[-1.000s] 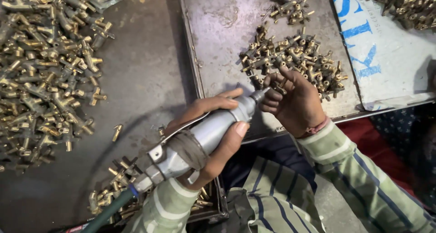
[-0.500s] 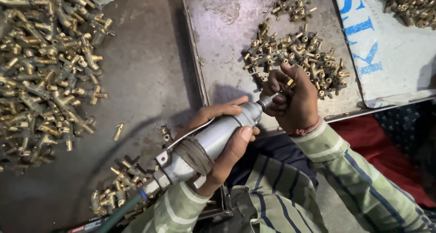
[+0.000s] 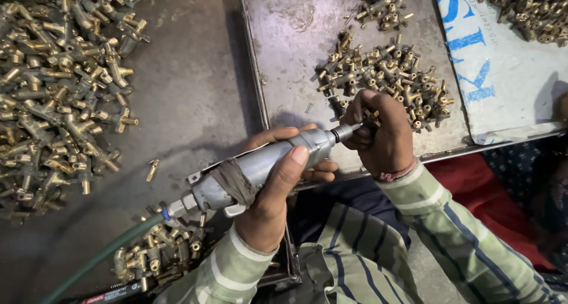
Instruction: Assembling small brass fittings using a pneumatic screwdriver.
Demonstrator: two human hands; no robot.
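My left hand (image 3: 278, 191) grips a grey pneumatic hand tool (image 3: 260, 165) with cloth tape around its body and a green hose (image 3: 100, 256) at its rear. The tool's thin bit points right into my right hand (image 3: 381, 135), which is closed around a small brass fitting (image 3: 373, 116) held against the bit's tip. That hand hovers at the near edge of a pile of small brass fittings (image 3: 384, 73) lying on a grey metal tray (image 3: 296, 43).
A large heap of brass valve bodies (image 3: 59, 85) covers the left of the dark table. A smaller heap (image 3: 154, 256) lies by my left sleeve. More brass parts (image 3: 520, 8) rest on a white printed sack (image 3: 503, 73) at the right.
The view has shifted slightly. My right hand has stayed closed on the fitting at the tool's tip, and both hands have kept their grips.
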